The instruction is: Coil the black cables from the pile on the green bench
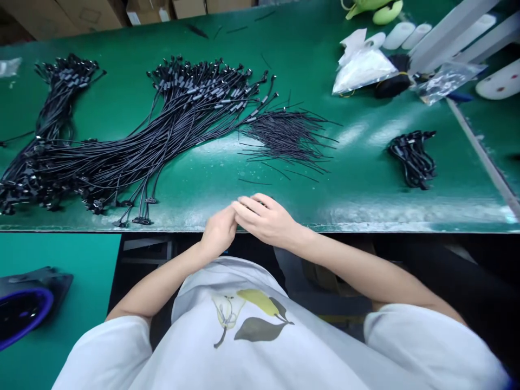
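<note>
Over the near edge of the green table, my left hand (220, 229) and my right hand (265, 220) meet, fingertips against each other. Both have their fingers curled closed. A small dark spot shows by the right fingers, but what the hands hold, if anything, is hidden. Beyond them lies a loose pile of thin black strips, likely cable ties (284, 135). To the left spreads a large bundle of black cables (174, 116) with small connectors and grey sleeves at their ends. Several cable ends reach the table's front edge left of my hands.
A second cable bundle (60, 97) lies far left. At right sits a small coiled black cable bunch (412, 158). White plastic bags (361, 70), white rolls (400, 35) and a grey metal frame (450, 35) stand back right. Cardboard boxes (89, 16) line the far side.
</note>
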{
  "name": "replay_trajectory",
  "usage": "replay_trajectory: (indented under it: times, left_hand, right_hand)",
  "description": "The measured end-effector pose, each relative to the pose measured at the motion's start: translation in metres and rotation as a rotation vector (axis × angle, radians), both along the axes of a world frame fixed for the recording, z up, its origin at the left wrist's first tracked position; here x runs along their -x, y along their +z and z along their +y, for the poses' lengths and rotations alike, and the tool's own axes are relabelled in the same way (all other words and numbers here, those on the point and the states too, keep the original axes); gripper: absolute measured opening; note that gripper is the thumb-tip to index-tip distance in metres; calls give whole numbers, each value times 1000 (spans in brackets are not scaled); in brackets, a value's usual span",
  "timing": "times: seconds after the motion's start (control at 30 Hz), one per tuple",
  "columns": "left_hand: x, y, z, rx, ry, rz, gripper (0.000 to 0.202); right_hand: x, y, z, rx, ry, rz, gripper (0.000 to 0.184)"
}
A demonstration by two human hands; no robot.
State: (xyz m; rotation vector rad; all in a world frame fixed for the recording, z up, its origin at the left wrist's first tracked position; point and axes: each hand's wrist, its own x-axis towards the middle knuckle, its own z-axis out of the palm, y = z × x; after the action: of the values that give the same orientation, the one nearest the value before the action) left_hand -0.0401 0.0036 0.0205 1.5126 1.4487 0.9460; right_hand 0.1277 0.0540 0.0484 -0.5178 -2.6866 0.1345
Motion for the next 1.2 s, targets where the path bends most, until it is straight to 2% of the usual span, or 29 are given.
replay_trajectory:
  times: [0.13,0.27,0.37,0.43,0.53,0.6,0.67,0.83,0.97,1.1,1.2]
  left_hand:
    - [10,-3,0,28,-161,164,19]
    - [14,0,3,198,-274,116,23]
    - [12,4,5,286,-293,62,24]
    - [11,8,3,378,-321,-74,24]
    - [14,11,-2,611,-377,-425,25]
    - [16,11,-5,741,-367,-613,24]
    - [16,7,-9,794,-317,-705,25]
    - [6,-6,-12,668,-134,-571,21]
    - [1,-3,-9,651,-99,-535,14]
    - [5,14,1,602,-32,-601,7]
    - [10,26,14,395,27,-697,21]
  right_hand:
    - [0,11,9,-196,144,-197,31]
    - [-1,19,6,-374,219,-350,30]
    - [1,24,3,-434,262,-391,29]
    - [3,28,2,-439,287,-397,28]
    - [6,33,1,-466,308,-427,28]
    - [7,37,0,-518,342,-451,28]
    - [7,37,-2,-542,382,-442,30]
    - [9,27,-14,-510,343,-430,35]
    - [13,15,-14,-535,276,-502,32]
    - [24,13,8,-313,110,-398,20]
    - [37,15,21,-78,-161,-194,21]
